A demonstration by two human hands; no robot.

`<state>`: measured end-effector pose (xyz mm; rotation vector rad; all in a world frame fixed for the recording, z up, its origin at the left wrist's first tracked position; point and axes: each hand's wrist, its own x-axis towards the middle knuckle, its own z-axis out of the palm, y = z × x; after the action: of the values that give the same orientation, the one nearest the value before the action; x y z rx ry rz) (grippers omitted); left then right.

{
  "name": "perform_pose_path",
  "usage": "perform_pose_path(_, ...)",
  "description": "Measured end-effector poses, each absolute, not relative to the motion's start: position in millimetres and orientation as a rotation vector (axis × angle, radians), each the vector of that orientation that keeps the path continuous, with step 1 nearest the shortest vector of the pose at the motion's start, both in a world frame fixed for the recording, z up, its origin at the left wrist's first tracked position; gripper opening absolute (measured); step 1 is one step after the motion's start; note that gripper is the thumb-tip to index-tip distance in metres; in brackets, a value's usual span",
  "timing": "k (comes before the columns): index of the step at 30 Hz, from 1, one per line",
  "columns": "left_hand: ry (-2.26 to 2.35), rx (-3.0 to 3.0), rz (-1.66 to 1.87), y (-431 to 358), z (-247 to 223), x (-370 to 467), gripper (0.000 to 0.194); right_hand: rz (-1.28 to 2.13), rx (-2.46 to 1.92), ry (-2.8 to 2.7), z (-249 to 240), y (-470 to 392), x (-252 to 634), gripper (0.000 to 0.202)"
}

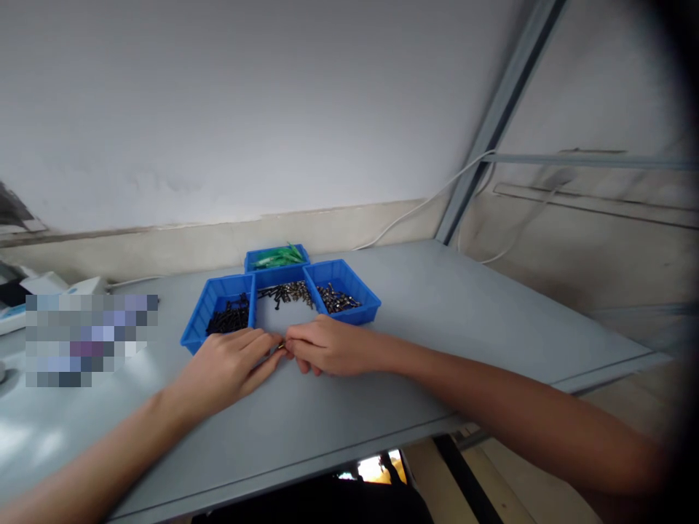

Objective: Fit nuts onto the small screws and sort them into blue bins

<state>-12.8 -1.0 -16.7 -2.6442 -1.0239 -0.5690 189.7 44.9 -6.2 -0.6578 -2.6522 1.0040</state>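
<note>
My left hand (232, 360) is closed in a pinch on a small metal part (282, 346), low over the table's near middle. My right hand (333, 346) meets it fingertip to fingertip, its fingers curled and pinching at the other end of the same part. Most of that part is hidden by the fingers, so its exact kind does not show. Just beyond the hands lies a loose pile of dark and shiny screw-like parts (292, 292). A blue bin of black screws (194, 320) is beside my left hand; a blue bin of small metal parts (367, 314) stands behind my right.
Behind the pile, a third blue bin (278, 276) holds green slender pieces (279, 256). A blurred-out item (90, 342) and white boxes (87, 287) are at the left. A white cable (401, 216) runs along the wall to a metal rack post (472, 175).
</note>
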Motion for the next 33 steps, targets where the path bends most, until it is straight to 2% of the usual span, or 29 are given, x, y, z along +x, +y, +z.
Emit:
perform_pose_path(15, -0.948, -2.642, -0.615, 0.8, -18.5, -15.6, 0.02, 1.06, -0.691, -2.611, -9.3, 45.6, 189.0, 0.019)
perform_pose_path(22, -0.992, -2.619, -0.526, -0.3, -17.6, -12.9, 0.025, 0.648, -0.654, -2.648, -8.3, 43.9, 189.7, 0.011)
perform_pose_path(25, -1.039, -2.638, -0.439, -0.2, -17.7, -12.3, 0.032, 0.597, -0.622, -2.631, -8.6, 41.9, 189.0, 0.006)
perform_pose_path(30, -1.034, -2.655, -0.393, 0.8, -19.6, -11.6, 0.032, 0.572, -0.662, -2.654, -9.3, 39.8, 188.6, 0.021)
perform_pose_path(33, -1.004, -2.64, -0.41, -0.2, -19.9, -9.7, 0.032, 0.505, -0.678, -2.683, -8.7, 39.3, 188.4, 0.021)
